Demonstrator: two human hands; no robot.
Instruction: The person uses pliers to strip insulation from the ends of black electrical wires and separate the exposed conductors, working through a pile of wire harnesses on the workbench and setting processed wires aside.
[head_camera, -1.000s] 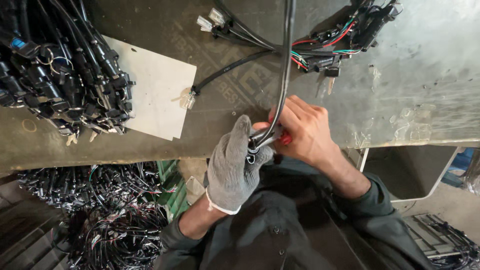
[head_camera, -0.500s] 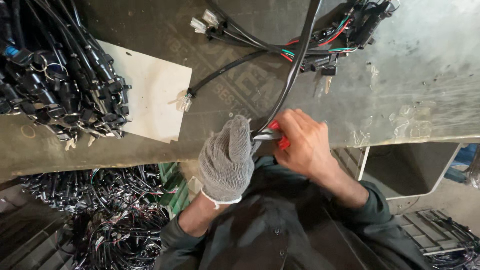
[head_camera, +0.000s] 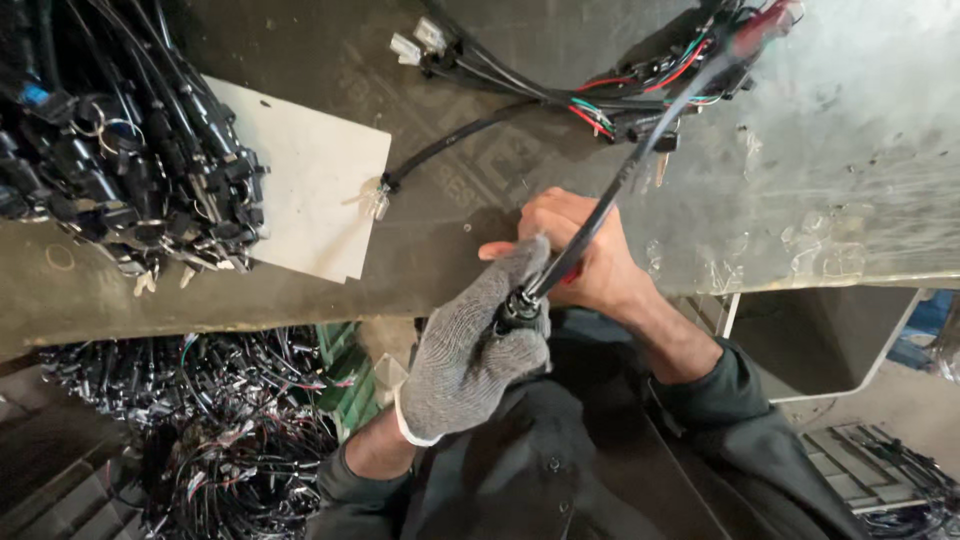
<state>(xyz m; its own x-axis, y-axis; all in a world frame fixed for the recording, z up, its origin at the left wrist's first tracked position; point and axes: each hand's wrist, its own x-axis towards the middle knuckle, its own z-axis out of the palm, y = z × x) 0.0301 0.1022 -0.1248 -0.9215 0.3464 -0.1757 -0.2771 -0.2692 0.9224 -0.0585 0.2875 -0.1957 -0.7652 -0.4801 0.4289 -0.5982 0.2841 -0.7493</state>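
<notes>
Landmark: the white sheet (head_camera: 300, 190) lying flat on the bench (head_camera: 450, 250).

1. Left of the sheet, a dense bundle of black connectors (head_camera: 110, 150) rests on the bench, partly overlapping the sheet's left edge. Below the bench edge, under the sheet, loose wire harnesses (head_camera: 190, 420) lie heaped on the floor.

2. Just right of the sheet, a single black lead ends in a clear plug (head_camera: 380, 198) that touches the sheet's right edge.

3. Further right and below the sheet, the left hand (head_camera: 475, 345), in a grey knit glove, has its fingers closed tight around the end fitting of a black cable (head_camera: 600, 205). This grip appears to steady the fitting.

4. Right of that, the bare right hand (head_camera: 585, 255) is wrapped around the same cable, touching the gloved hand. A small red item shows between its fingers; its kind cannot be told.

5. The cable runs taut, up and right, toward a harness with red and green wires (head_camera: 620, 100) well right of the sheet.
</notes>
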